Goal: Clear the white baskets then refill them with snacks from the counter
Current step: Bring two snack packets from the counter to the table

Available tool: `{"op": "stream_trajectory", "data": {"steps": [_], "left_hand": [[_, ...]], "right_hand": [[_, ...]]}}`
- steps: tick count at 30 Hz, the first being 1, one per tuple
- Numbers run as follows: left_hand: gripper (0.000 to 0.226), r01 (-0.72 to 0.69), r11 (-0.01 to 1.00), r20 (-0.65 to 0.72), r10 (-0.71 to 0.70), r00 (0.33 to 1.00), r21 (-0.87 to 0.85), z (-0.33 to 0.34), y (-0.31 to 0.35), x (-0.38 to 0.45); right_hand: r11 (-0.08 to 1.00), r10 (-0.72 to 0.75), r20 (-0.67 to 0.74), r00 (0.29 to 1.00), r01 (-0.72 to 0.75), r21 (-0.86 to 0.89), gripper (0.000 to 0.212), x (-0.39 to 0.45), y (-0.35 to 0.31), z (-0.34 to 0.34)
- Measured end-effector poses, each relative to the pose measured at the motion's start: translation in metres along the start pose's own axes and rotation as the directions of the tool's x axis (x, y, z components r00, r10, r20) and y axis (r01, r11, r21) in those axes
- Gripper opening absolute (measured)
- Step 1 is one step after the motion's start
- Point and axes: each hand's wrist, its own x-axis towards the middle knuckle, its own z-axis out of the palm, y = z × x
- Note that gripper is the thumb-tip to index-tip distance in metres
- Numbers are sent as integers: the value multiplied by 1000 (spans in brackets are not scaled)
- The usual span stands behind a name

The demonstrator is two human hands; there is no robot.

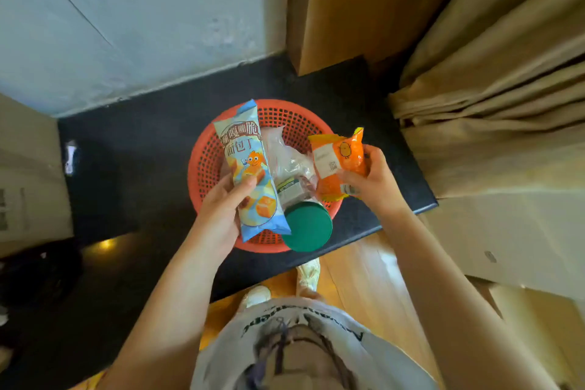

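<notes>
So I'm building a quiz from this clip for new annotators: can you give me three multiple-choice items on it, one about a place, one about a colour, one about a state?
1. Where does the green-lidded jar lie?
A. in the orange basket, at its near rim
B. on the wooden floor
C. in the left hand

2. What colour is the packet in the right hand?
A. blue
B. orange
C. white

3. What is the left hand doing?
A. hanging idle
B. pressing flat on the counter
C. gripping the blue snack packet

Answers: 1 A, the lid overlaps the basket's near edge; 2 B, the orange packet is pinched in its fingers; 3 C, the thumb curls over the packet's front.
</notes>
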Motion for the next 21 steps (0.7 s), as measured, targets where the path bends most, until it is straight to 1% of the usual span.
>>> {"op": "stream_trajectory", "data": {"steps": [2,5,7,9,12,15,18,21], "left_hand": [[40,2,999,118,-8,993,49,-12,5,-23],[42,13,992,252,-44,967,124,-25,7,-52],[43,59,986,332,-107,937,153,-27,2,-70],[48,100,973,399,-177,900,207,-24,-7,-86],[48,130,925,507,-309,804,357,-14,-29,-114],[51,164,857,547,-447,708,488,-7,-57,-140],[57,149,768,541,-560,627,623,-2,-87,-168],[49,55,635,529,-685,501,771,-1,-119,-198]], "right_hand": [[983,38,-45,998,-30,179,44,-49,8,-12],[903,118,-131,984,-52,426,34,-125,26,-14],[851,166,-214,962,-31,524,27,-175,39,-8],[787,227,-278,933,-7,617,26,-219,51,-1],[662,320,-365,875,69,747,25,-286,74,11],[546,389,-419,820,161,822,30,-345,99,29],[523,467,-495,733,222,823,39,-399,125,50],[504,568,-553,610,274,819,47,-454,154,74]]}}
